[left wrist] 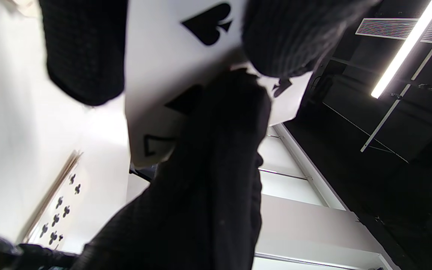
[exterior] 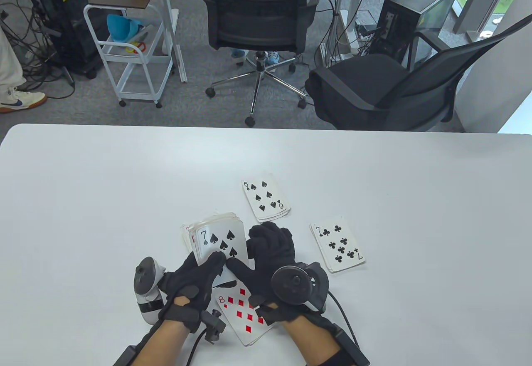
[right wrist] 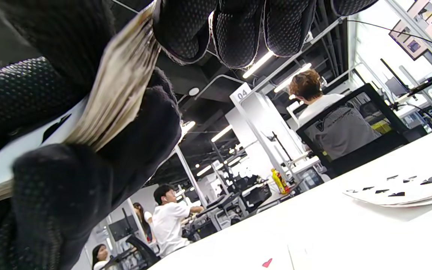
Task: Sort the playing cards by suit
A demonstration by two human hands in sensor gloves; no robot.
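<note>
while the deck sits raised just above the white table near its 6 o'clock edge, a seven of spades shows on top. left hand curls around the deck from 7 o'clock, thumb lying on the seven's near edge. right hand wraps the deck's 3 o'clock side, fingers bent over its far corner and thumb meeting the left thumb. directly at 6 o'clock of the deck lies a pile topped by an eight of diamonds. at 1 o'clock rests a pile showing the six of spades, and at 3 o'clock, apart from the hands, a pile showing the seven of clubs.
</note>
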